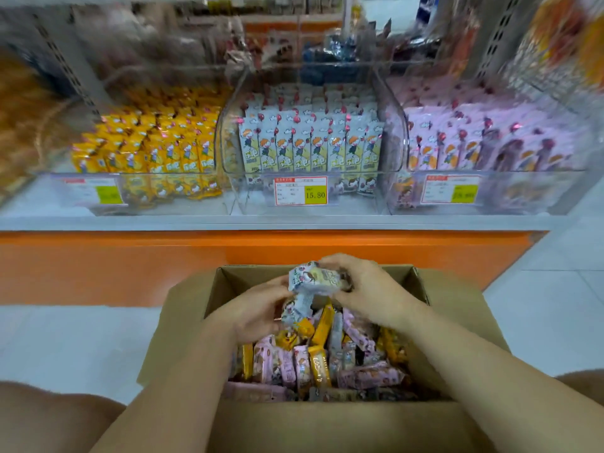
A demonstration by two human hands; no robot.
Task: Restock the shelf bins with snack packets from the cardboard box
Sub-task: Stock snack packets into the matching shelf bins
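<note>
Two hands are meeting over the open box [327, 426], which is sitting on the pale floor [65, 338] right in front of the shelf [261, 222]. The right hand [369, 289] is curling over the top of a bundle [315, 279] of white packets, with its fingers and thumb closing round the upper end. The left hand [258, 313] is gripping the lower part from the side, its fingers wrapping under it. The bundle is hanging over the far half of the box, and I cannot tell whether its lowest packet is touching the heap below.

That heap [313, 361] is lying loose in the box, with pink, yellow and white packets all jumbled together, some standing on end and some lying flat.

Up on the shelf, three clear bins are standing side by side. The left bin [52, 197] is holding rows of yellow packets [157, 148]. The middle bin [359, 204] is holding upright white packets [310, 142] that look like the ones in the bundle. The right bin [523, 197] is holding pink packets [474, 142]. A price tag [300, 190] is showing 15.80 on the front of the middle bin. The tags on the other two bins are too blurred to read.

Below the shelf, an orange plinth [98, 263] is running along behind the box.
</note>
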